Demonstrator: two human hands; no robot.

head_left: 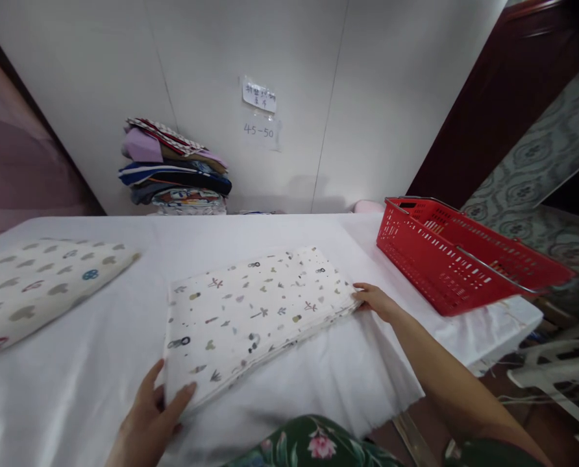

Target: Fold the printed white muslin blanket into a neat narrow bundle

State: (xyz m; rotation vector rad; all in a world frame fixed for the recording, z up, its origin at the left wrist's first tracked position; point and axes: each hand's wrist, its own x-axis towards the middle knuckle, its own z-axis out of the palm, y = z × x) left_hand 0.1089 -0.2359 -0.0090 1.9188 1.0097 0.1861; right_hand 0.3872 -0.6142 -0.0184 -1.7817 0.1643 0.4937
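Observation:
A folded white cloth (255, 311) printed with small palm trees and other figures lies across the middle of the table in the head view. At its near left corner is my left hand (153, 415), the thumb over the top and the fingers along the left edge, closed on the corner. My right hand (378, 303) pinches the right end of the same cloth, with some fingers hidden beneath it. Layered edges show along the near side. Further left lies another folded cloth (50, 279) with grey hearts and coloured figures, apart from both hands.
A red plastic basket (416, 259) with metal handles stands at the table's right end. The table (99, 363) has a white cover that hangs over the near edge. Behind it, a stack of folded fabrics (175, 172) leans by the wall. A white stool (562, 370) stands lower right.

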